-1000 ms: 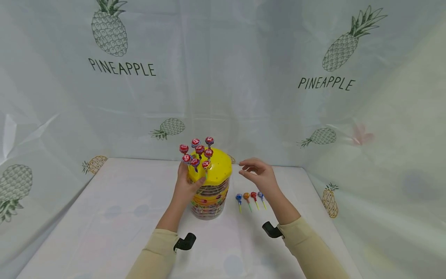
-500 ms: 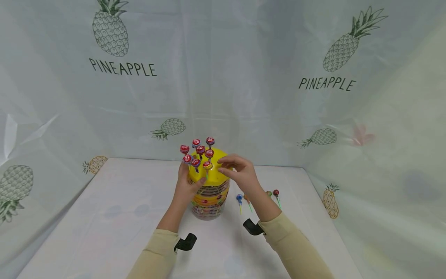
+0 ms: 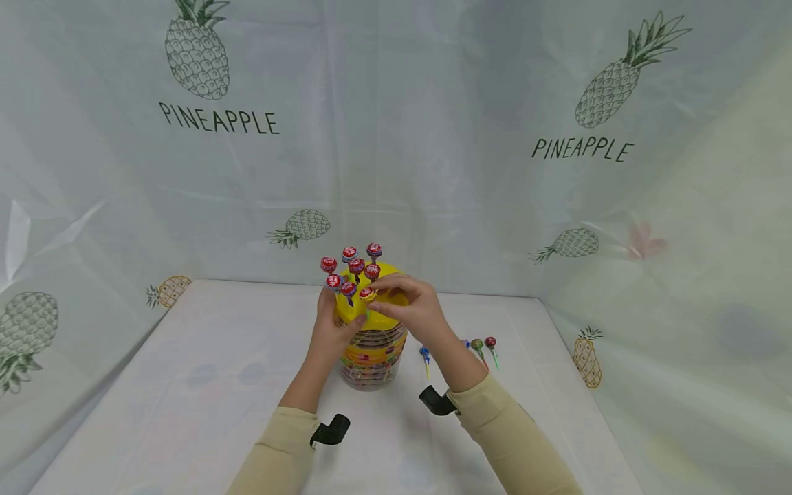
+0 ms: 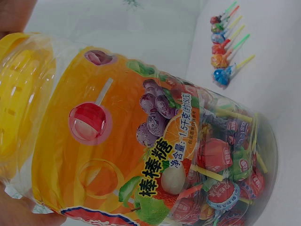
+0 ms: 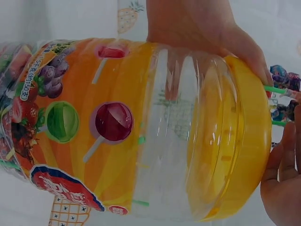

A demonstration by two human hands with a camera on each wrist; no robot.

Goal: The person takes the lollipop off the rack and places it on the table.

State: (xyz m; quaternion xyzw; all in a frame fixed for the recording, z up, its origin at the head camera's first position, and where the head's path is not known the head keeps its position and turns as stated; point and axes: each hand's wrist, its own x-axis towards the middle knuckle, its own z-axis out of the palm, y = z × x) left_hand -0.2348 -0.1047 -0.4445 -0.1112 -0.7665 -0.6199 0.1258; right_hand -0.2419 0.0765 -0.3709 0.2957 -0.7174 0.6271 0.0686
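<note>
A clear plastic jar (image 4: 108, 127) with a printed orange label stands upright on the table, candies showing through its lower part. Several wrapped lollipops stand with their sticks in its yellow lid (image 3: 386, 275). My left hand (image 3: 331, 330) grips the lid and upper jar from the left, thumb at the front edge. Over the lid, my right hand (image 3: 411, 306) has thumb and index finger around the head of the nearest lollipop (image 3: 368, 295), red and yellow. In the right wrist view, the right hand (image 5: 282, 183) shows only at the right edge, beside the lid (image 5: 249, 141).
Right of the jar, several loose lollipops (image 4: 221, 75) lie in a row on the white table (image 3: 247, 385); my right forearm partly covers them in the head view. A pineapple-printed curtain (image 3: 396, 137) hangs behind the table. A black camera mount sits on each wrist.
My right hand has moved left from beside the jar to over the lid, its fingertips reaching the nearest lollipop. My left hand keeps its hold on the jar.
</note>
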